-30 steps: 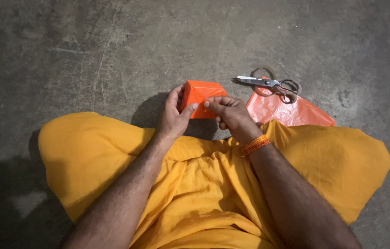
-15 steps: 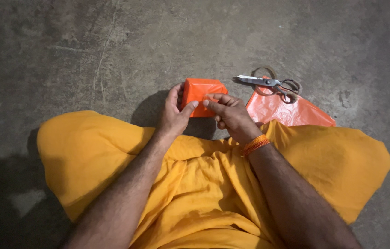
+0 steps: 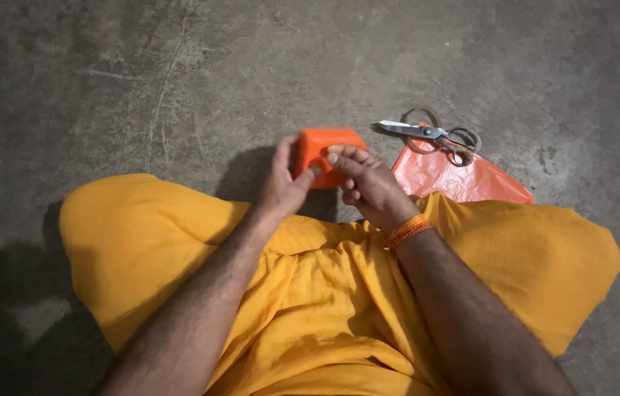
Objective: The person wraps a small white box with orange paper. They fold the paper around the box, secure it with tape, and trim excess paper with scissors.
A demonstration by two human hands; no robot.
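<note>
Orange-wrapped box (image 3: 325, 145) sits in front of your knees, held just above the concrete floor (image 3: 141, 88) between both hands. Your left hand (image 3: 284, 183) clasps its left side, fingers curled around the back and thumb on the near face. Your right hand (image 3: 368, 183) grips the near face too — its fingers (image 3: 339, 156) are closed on the orange wrap, pressing it against the box, thumb tip to thumb tip with the left.

To do this pressing well, I'd judge you should keep the left hand steady as the anchor so the box does not turn, and draw the wrap taut with the right before flattening it, so the fold lies smooth without creases. Press along the edge, not the middle of the face.

Off to your right, well apart from the box, lie the scissors (image 3: 431, 133) on a tape roll (image 3: 418, 114), touching the spare orange sheet (image 3: 456, 176) — within reach when you need them.
</note>
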